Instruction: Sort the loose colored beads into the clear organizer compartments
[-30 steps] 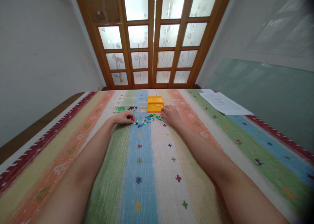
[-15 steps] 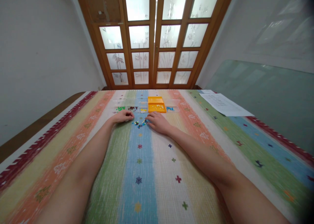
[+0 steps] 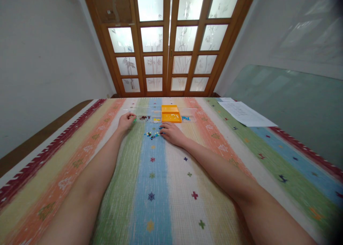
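My left hand (image 3: 126, 122) is over the leftmost compartment, its fingertips pinched together at the small green pieces (image 3: 135, 119); it mostly covers them, and anything in the pinch is too small to make out. My right hand (image 3: 173, 133) rests on the cloth, fingers curled and close together at the right edge of a loose pile of small mixed-colour pieces (image 3: 152, 135). Bits of blue show by its fingertips, but what they grip is unclear. Beyond the hands stand clear boxes with brown pieces (image 3: 144, 118), yellow pieces (image 3: 157, 119) and blue pieces (image 3: 185, 118).
An orange box (image 3: 169, 109) with its lid raised holds white pieces (image 3: 174, 116) between the clear boxes. Printed paper sheets (image 3: 245, 114) lie at the right on the striped tablecloth (image 3: 155, 209). A wood-framed glass door (image 3: 167, 59) stands behind the table.
My left hand has moved left and away from me, from beside the mixed pile to the green pieces. My right hand stays by the pile, with only slight finger movement.
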`<state>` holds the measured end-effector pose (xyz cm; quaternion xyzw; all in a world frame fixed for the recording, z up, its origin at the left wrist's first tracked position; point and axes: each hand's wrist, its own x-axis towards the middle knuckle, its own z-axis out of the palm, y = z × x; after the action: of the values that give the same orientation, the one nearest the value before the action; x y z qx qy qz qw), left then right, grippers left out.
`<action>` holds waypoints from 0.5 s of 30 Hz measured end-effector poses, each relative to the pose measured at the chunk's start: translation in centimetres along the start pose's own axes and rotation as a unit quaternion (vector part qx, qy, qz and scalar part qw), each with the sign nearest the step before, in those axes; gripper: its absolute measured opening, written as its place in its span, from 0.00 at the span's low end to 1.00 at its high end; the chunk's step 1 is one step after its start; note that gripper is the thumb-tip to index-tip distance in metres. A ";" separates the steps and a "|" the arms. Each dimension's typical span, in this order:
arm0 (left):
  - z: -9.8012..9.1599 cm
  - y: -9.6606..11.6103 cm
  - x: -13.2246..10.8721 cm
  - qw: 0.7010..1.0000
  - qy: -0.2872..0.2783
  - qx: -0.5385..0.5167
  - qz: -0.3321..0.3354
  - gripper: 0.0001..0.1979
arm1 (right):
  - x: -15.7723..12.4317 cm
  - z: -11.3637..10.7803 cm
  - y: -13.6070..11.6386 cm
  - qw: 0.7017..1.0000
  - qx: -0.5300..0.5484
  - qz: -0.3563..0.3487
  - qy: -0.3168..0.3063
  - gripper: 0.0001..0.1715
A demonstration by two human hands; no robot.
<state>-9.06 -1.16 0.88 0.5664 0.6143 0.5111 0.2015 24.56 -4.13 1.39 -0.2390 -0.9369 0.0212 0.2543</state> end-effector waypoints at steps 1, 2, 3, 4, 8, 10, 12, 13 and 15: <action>-0.1 -0.2 0.1 1.000 0.020 0.015 -0.006 0.16 | 0.0 0.0 0.0 1.000 0.001 -0.002 0.004 0.09; -0.3 -0.5 0.2 0.999 0.036 0.033 -0.012 0.16 | 0.0 0.0 0.0 1.000 0.002 -0.004 0.007 0.08; -0.4 -0.7 0.2 0.997 0.049 0.052 -0.018 0.16 | 0.0 0.0 0.0 1.000 0.004 -0.006 0.009 0.08; -0.6 -1.0 0.3 0.995 0.060 0.069 -0.024 0.16 | 0.0 0.0 0.0 1.000 0.005 -0.007 0.010 0.07; -1.1 -1.6 0.4 0.987 0.090 0.125 -0.039 0.16 | 0.0 0.0 -0.1 1.000 0.013 -0.012 0.011 0.06; -1.3 -1.7 0.5 0.983 0.099 0.146 -0.042 0.17 | 0.0 0.1 -0.1 1.000 0.016 -0.012 0.013 0.06; -1.4 -1.7 0.5 0.980 0.105 0.160 -0.046 0.18 | 0.1 0.1 -0.1 1.000 0.017 -0.014 0.015 0.06; -1.4 -1.7 0.5 0.979 0.106 0.165 -0.048 0.18 | 0.1 0.2 -0.1 1.000 0.016 -0.014 0.015 0.06; -1.4 -1.7 0.4 0.978 0.107 0.171 -0.048 0.18 | 0.1 0.3 0.0 1.000 0.016 -0.016 0.017 0.05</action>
<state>-11.16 -1.09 0.11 0.5041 0.7373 0.4459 0.0590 24.35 -4.10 1.19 -0.2205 -0.9357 0.0280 0.2741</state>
